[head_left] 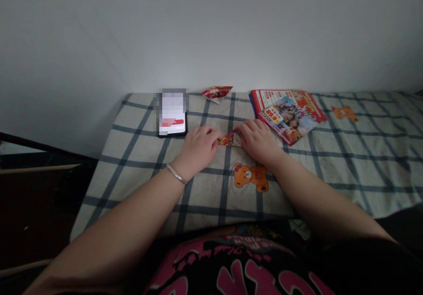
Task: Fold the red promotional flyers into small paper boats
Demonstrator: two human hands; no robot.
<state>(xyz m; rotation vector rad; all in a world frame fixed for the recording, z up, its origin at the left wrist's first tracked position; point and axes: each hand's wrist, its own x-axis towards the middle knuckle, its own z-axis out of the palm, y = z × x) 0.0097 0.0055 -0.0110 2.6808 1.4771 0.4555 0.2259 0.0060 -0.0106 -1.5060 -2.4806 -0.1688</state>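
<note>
Nearest my camera is the black shirt (244,259) with pink lettering, then the table (208,193) under its checked cloth. A printed orange bear (251,177) lies on the near side of the hands. My left hand (201,146), bracelet (176,174) at the wrist, has its grip bent closed on the left end of a small folded paper (229,140); my right hand (259,141) grips the right end, fingers curled in. The paper sits between them, low at the cloth. Beyond, I see a lit phone (172,114) to the left and overlapping flyers (287,125) to the right. Farthest, another folded piece (217,93) rests near the wall (211,31).
</note>
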